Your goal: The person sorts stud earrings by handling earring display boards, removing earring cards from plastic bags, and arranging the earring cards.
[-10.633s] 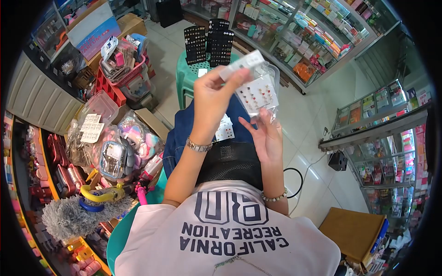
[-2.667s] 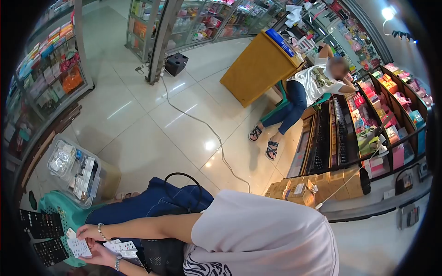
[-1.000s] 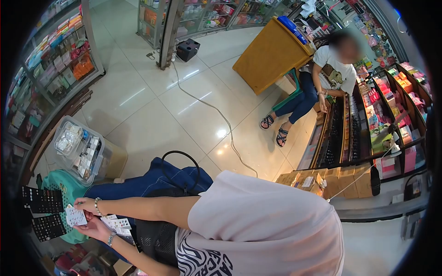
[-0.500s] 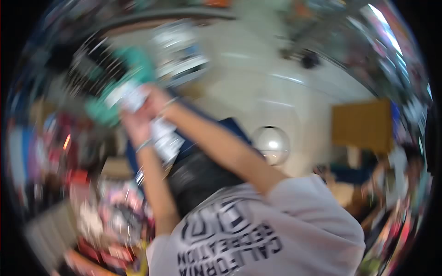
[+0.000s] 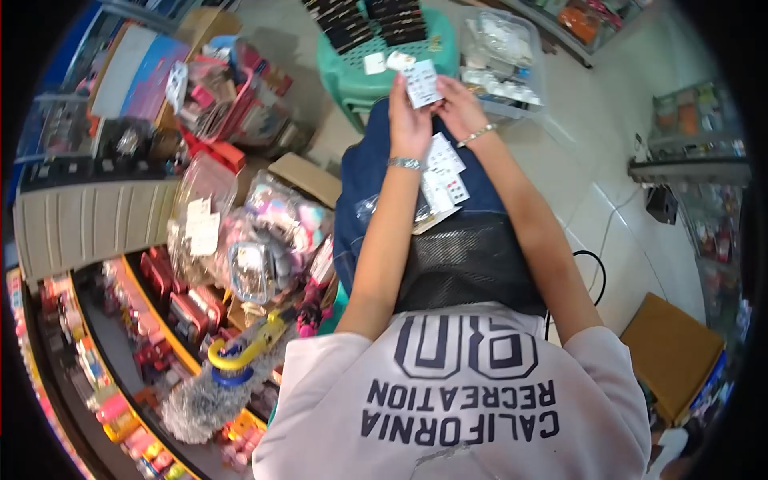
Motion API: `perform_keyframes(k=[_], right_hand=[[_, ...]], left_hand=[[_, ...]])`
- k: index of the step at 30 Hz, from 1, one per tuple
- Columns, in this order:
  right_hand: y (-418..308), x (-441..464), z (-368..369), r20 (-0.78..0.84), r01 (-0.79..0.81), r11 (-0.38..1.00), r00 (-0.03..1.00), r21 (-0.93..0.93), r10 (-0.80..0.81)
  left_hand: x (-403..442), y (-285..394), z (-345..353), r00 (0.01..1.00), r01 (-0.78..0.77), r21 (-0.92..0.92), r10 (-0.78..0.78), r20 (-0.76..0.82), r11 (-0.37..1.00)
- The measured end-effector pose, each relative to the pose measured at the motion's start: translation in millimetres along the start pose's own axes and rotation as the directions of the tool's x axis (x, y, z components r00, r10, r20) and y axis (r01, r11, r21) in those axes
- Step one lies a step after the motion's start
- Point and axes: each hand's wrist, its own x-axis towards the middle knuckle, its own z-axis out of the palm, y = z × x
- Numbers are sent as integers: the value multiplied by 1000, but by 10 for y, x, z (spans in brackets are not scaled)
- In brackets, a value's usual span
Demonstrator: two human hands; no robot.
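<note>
Left hand (image 5: 411, 126) and right hand (image 5: 459, 110) near each other, both pinching one white card (image 5: 422, 83) (rows of small dark pieces). Green stool (image 5: 360, 90) beyond, loose cards (image 5: 441, 182) on the lap, clear bin (image 5: 514, 106) right of the stool.

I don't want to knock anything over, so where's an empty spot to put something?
The tiled floor looks bare between the clear bin, the right arm and the thin cable. The green stool, the lap with its cards, and the left side's bags are crowded.
</note>
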Motion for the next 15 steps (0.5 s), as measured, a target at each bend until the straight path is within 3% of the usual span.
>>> perform_keyframes(k=[1, 5, 10, 13, 15], right_hand=[[16, 49, -64, 54, 7, 1000, 999, 8, -7], [27, 62, -24, 5, 6, 999, 1000, 47, -6], [133, 114, -133, 83, 24, 994, 996, 110, -33], [-41, -91, -74, 101, 53, 997, 993, 64, -60], [-97, -211, -118, 195, 100, 994, 975, 34, -105]], left_hand=[[-2, 4, -17, 999, 29, -7, -28, 24, 1000], [-12, 29, -36, 998, 61, 15, -61, 34, 998], [-62, 26, -42, 1000, 19, 73, -20, 13, 997], [-70, -3, -95, 995, 32, 108, -42, 86, 994], [-147, -3, -70, 997, 48, 107, -42, -58, 993]])
